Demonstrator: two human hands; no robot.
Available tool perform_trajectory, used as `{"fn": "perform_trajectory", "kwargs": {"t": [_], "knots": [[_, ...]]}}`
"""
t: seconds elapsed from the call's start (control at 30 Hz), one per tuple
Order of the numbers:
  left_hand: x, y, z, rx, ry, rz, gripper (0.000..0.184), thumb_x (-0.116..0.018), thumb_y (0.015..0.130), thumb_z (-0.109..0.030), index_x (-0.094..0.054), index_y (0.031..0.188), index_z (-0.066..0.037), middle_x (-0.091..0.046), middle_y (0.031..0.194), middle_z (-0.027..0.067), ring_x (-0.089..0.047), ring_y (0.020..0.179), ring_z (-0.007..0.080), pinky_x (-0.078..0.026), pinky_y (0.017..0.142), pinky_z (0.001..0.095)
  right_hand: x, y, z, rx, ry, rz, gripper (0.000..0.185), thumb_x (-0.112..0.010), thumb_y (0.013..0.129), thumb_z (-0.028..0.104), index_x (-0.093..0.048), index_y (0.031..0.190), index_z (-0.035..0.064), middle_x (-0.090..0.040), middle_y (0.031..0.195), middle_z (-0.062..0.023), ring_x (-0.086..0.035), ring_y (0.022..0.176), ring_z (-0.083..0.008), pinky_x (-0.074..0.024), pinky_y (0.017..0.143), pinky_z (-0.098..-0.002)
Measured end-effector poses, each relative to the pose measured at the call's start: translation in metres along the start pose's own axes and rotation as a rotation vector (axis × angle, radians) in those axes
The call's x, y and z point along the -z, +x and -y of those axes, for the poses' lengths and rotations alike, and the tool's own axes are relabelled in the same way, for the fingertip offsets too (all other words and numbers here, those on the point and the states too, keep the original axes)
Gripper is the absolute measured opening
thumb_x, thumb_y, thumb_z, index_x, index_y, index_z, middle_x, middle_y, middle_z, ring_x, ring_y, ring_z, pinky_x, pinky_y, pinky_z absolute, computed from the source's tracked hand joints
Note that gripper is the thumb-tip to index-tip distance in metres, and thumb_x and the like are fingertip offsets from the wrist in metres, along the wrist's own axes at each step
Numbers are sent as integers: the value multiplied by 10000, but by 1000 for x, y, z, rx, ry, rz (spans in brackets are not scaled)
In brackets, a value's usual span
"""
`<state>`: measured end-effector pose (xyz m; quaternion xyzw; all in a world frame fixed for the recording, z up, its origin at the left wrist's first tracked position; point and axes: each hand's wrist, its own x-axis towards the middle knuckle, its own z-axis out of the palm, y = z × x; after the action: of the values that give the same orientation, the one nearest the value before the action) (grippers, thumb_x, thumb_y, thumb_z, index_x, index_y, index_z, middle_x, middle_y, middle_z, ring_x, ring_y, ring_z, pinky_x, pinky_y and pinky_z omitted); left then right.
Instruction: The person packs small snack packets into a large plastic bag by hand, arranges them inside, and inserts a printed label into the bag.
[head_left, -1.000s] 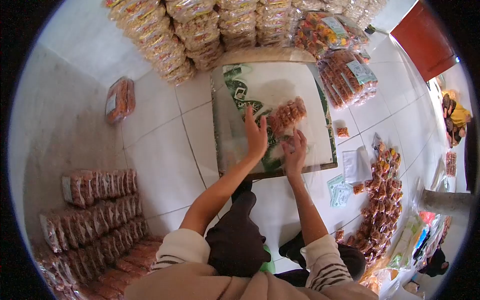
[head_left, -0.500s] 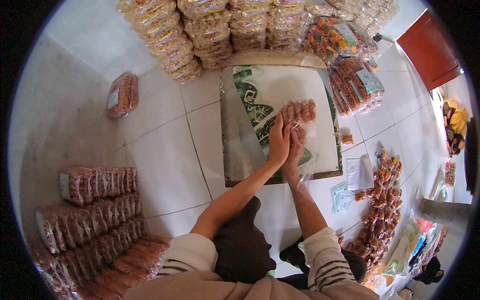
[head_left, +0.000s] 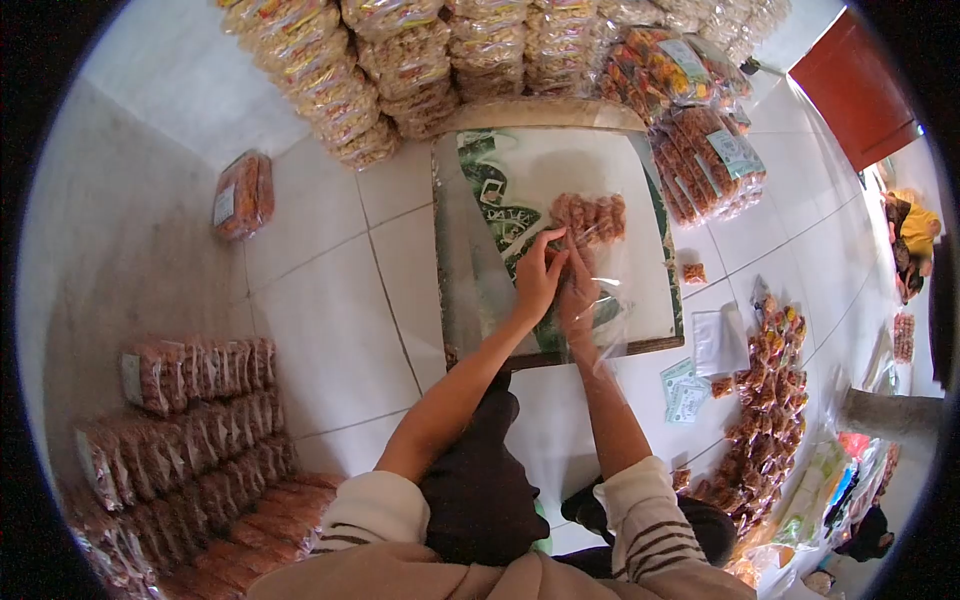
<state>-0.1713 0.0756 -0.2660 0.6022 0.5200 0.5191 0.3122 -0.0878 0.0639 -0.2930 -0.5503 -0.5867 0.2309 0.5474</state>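
Note:
A clear plastic bag of small brown snack packets lies on the low board-topped table in front of me. My left hand is at the bag's near left side, its thumb and fingers closed on the plastic. Close beside it, my right hand has its fingers drawn together at the same edge. Loose clear film spreads over the right hand and wrist; whether that hand is inside the bag or under it, I cannot tell.
Filled bags are stacked at lower left, and one pack stands by the wall. Tall piles of snack bags line the back. Right of the table are labelled packs, flat plastic bags, green labels and heaped small packets.
My hands have shifted slightly left and apart, from closely overlapped to side by side. The loose film now spreads wider over my right hand. The packets remain at the bag's far end.

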Motion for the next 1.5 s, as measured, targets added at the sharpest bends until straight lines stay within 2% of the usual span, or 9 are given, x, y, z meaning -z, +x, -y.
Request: {"fn": "perform_trajectory", "kwargs": {"t": [0.2,0.3,0.5,0.67,0.93,1.1,1.2,1.3,1.5], "knots": [[1,13,-8,124,-27,34,247,-555,810,-46,-484,1047,-46,-546,750,93,-529,681,227,-410,611,331,29,-9,17,-69,-162,39,345,-431,784,-38,-508,1118,-3,-501,1128,-171,-490,1046,-302,-402,868,-347],[-4,44,-13,-335,319,-323,233,-550,828,-129,-508,1045,-58,-560,783,87,-544,734,236,-430,690,376,30,-9,21,-176,-70,-86,315,-452,792,-13,-498,1104,-12,-517,1079,-161,-500,1009,-295,-406,854,-341],[-22,97,15,-501,409,134,220,-490,854,-187,-546,1021,-56,-589,943,114,-549,841,314,-426,763,416,10,8,3,-108,-51,-177,275,-484,862,111,-492,1115,4,-528,1061,-159,-519,955,-263,-415,808,-346],[-29,87,24,-376,335,299,272,-438,891,-261,-530,1132,-173,-534,1098,33,-483,1020,230,-344,849,407,0,26,5,-357,-184,-285,248,-496,866,130,-519,1067,-15,-573,938,-164,-560,862,-247,-431,750,-349],[-23,97,23,-383,334,312,289,-446,887,-259,-537,1144,-161,-576,1066,76,-540,957,271,-426,815,388,17,5,14,-171,-108,-42,218,-548,823,98,-541,1022,12,-537,948,-130,-540,878,-232,-441,725,-301],[-22,93,24,-247,266,410,327,-395,915,-297,-506,1182,-144,-506,1180,107,-475,1081,255,-371,910,375,-6,23,10,57,-239,-195,274,-584,773,54,-529,1035,2,-525,961,-137,-538,865,-246,-447,710,-328],[-25,99,41,-253,-38,202,372,-382,916,-328,-480,1198,-105,-480,1182,109,-413,1137,251,-305,954,381,-7,20,15,11,-232,-198,292,-608,749,50,-528,1026,-1,-515,973,-148,-530,864,-284,-437,726,-354],[-13,68,22,194,-383,20,551,-472,860,-437,-420,1246,-48,-405,1290,128,-325,1230,251,-247,1014,350,-12,20,15,-109,-202,-184,277,-620,740,61,-534,995,-4,-513,968,-153,-522,868,-310,-424,742,-370],[-15,40,6,344,-218,-85,458,-593,818,-263,-477,1193,-26,-488,1206,131,-466,1107,249,-358,934,344,-25,26,13,-133,64,-292,177,-574,775,104,-544,919,5,-526,996,-160,-506,893,-317,-400,791,-386]]}}
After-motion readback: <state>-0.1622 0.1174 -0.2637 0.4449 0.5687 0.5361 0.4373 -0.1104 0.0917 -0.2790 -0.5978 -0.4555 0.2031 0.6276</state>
